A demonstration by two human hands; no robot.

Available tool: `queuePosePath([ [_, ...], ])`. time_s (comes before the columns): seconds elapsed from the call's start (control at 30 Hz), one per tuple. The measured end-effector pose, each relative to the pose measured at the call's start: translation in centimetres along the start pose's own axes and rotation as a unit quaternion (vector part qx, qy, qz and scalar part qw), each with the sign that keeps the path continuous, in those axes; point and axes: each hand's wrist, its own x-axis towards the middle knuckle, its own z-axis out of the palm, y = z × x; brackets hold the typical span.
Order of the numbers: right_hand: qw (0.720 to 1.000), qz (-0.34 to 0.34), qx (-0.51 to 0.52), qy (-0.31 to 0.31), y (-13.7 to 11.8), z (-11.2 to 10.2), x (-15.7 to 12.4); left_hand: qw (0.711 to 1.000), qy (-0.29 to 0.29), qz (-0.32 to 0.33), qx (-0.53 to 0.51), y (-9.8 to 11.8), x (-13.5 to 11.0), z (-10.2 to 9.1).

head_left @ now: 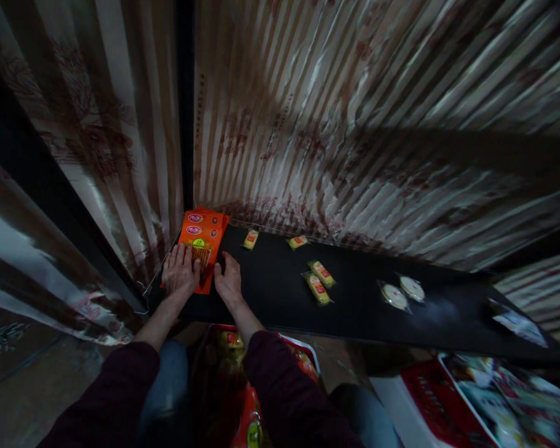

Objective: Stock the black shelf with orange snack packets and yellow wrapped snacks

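Note:
An orange snack packet (203, 239) lies flat at the left end of a long black shelf (354, 311). My left hand (180, 270) rests flat on the packet's near left corner, fingers spread. My right hand (228, 280) sits at the packet's right edge with its fingers curled against it. Both arms wear dark maroon sleeves. Farther right on the shelf lie several small yellow wrapped snacks (318, 281) and two round white wrapped pieces (402, 292).
Striped, patterned curtains (354, 124) hang behind and to the left of the shelf. A box of packaged goods (242, 386) sits below between my knees. A red-and-white box (429, 404) and glossy packages (518, 404) lie at lower right.

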Motion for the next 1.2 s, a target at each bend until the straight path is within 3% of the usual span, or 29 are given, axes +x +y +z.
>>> queuePosePath([
  [0.23, 0.997, -0.041, 0.055, 0.017, 2.3, -5.9, -8.4, 0.999, -0.013, 0.033, 0.004, 0.7, -1.3, -2.3],
  [0.47, 0.999, 0.029, 0.023, 0.017, 9.2, -12.5, -17.7, 0.998, -0.010, 0.066, -0.005, 1.0, -6.2, -2.8],
  [0.57, 0.998, 0.069, -0.006, 0.014, 11.7, -14.1, -20.9, 0.997, -0.018, 0.071, -0.003, 1.3, -8.1, -2.9],
  [0.7, 0.994, 0.102, -0.027, 0.019, 13.3, -15.6, -23.7, 0.996, -0.035, 0.087, 0.007, 1.5, -8.6, -3.0],
  [0.87, 0.996, 0.082, -0.005, 0.046, 14.2, -16.5, -25.0, 0.995, -0.034, 0.071, 0.053, 1.7, -8.0, -3.1],
  [1.0, 0.998, 0.052, 0.011, 0.041, 13.9, -15.9, -24.1, 0.994, -0.031, 0.038, 0.095, 2.1, -6.6, -3.5],
  [1.2, 0.997, -0.020, 0.066, -0.027, 8.8, -13.2, -19.5, 0.984, -0.117, -0.008, 0.133, 3.0, -1.6, -3.5],
])
